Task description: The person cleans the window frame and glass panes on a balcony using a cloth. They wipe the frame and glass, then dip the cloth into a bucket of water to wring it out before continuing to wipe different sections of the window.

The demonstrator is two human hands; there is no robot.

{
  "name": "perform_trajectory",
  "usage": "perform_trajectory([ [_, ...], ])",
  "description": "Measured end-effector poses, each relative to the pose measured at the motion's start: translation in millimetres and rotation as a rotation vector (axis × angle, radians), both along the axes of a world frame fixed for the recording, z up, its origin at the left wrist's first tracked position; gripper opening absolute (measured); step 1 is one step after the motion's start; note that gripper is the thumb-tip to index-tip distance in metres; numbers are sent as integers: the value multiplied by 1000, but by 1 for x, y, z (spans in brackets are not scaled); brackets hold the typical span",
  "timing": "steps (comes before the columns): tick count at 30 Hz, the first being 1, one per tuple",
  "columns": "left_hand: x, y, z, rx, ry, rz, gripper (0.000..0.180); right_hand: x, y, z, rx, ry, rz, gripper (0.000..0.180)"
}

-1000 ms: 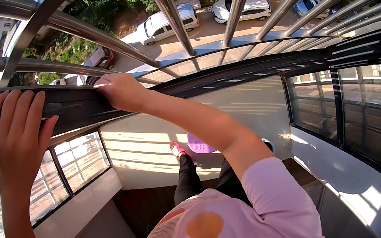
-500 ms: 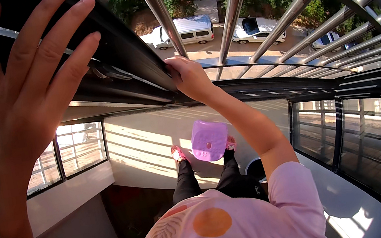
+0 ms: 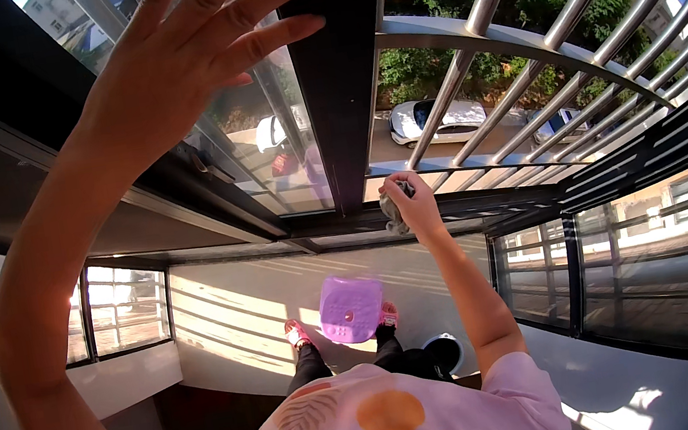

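My left hand (image 3: 162,91) is raised at the upper left, fingers spread, in front of a glass window pane (image 3: 277,162); whether it touches the glass I cannot tell. Pinched in my right hand (image 3: 416,202) is a crumpled grey cloth (image 3: 396,214). This hand is near the bottom of the window opening, just right of the upright black window frame (image 3: 338,81), and appears apart from it. The cloth's far side is hidden by my fingers.
Metal safety bars (image 3: 464,61) curve outside the opening. Beyond them, a white car (image 3: 439,121) is parked below. Near my feet stands a purple plastic stool (image 3: 352,308), with a dark round bucket (image 3: 445,350) to its right. More windows (image 3: 656,255) flank me.
My right hand has left the dark window frame and moved right of it, and the grey cloth now shows. The view has shifted, bringing the glass into sight. My left hand stays raised and spread.
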State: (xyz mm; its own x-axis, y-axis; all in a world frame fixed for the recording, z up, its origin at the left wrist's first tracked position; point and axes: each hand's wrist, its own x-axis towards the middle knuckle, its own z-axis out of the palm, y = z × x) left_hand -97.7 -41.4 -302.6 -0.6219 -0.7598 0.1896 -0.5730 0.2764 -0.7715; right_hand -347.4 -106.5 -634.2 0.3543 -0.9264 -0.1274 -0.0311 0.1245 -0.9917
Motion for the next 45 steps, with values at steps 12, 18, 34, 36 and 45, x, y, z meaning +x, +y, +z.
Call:
perform_trajectory([
  [12, -48, -32, -7, -204, -124, -87, 78, -67, 52, 67, 904, -569, 216, 27],
  [18, -45, -3, 7, -240, 227, -210, 77, -43, 9, 239, -979, -285, -536, 22],
  [34, -9, -24, 21, -434, 486, -230, 72, 34, -54, 494, -2125, 403, -610, 43],
  [36, -4, -19, 26, -471, 427, -202, 75, 41, -60, 566, -2233, 296, -757, 37],
  [45, 0, -25, 21, -490, 488, -205, 76, 51, -69, 639, -2388, 70, -814, 21],
])
